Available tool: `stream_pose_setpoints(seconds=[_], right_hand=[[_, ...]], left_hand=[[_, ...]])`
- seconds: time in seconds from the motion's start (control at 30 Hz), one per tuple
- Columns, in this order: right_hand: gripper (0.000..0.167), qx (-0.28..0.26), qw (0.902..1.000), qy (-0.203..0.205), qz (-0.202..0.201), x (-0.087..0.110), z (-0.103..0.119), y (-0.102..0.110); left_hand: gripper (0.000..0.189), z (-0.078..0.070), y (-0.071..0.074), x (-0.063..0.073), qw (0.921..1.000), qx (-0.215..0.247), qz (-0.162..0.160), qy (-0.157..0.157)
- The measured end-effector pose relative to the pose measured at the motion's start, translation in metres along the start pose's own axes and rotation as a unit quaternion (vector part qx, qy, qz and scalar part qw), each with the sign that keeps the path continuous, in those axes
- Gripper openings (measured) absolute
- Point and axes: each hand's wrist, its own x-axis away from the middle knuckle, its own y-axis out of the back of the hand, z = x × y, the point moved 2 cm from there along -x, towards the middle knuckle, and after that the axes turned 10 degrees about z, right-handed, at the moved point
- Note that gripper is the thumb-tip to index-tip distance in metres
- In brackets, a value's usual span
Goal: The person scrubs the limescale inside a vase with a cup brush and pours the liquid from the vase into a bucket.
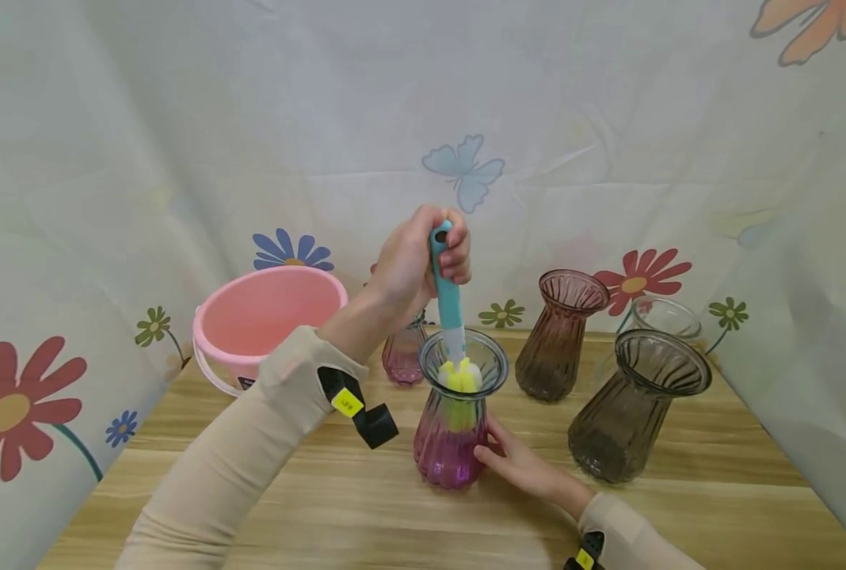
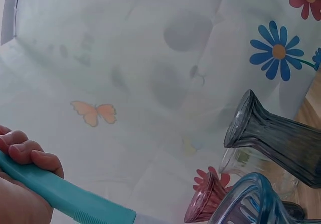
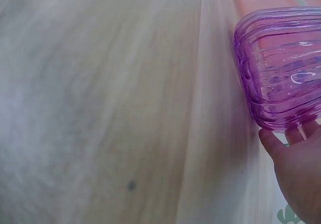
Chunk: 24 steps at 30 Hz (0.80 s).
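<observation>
My left hand (image 1: pixel 423 257) grips the turquoise handle (image 1: pixel 448 293) of a bottle brush, fingers curled round its top end. The brush's yellow and white sponge head (image 1: pixel 460 378) is down inside a ribbed glass vase (image 1: pixel 450 455), bluish at its flared rim and purple-pink at its base. In the left wrist view the same handle (image 2: pixel 75 196) slants toward the vase's rim (image 2: pixel 246 201). Low on the vase's right side, my right hand (image 1: pixel 523 467) holds it, thumb in front and fingers partly hidden behind. The right wrist view shows thumb and fingertips against the purple glass (image 3: pixel 281 73).
A pink bucket (image 1: pixel 212 336) stands at the back left, with a small pink-based glass vase (image 1: pixel 403 356) beside it. To the right are a reddish-brown vase (image 1: pixel 554 340), a grey vase (image 1: pixel 623 419) and a clear glass one (image 1: pixel 668 315). Flower-printed cloth surrounds the wooden table (image 1: pixel 337 499).
</observation>
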Motion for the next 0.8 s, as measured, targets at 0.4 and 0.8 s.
stream_pose_setpoints(seconds=[0.4,0.8], right_hand=[[0.063,-0.05,0.9982,0.009,-0.03,-0.001,-0.003,0.001],[0.066,-0.05,0.9985,0.016,-0.017,0.0,0.002,-0.001]], left_hand=[[0.029,0.062,0.002,0.009,0.9975,-0.014,0.008,0.069],[0.024,0.093,0.009,0.016,0.9922,-0.032,0.027,0.117]])
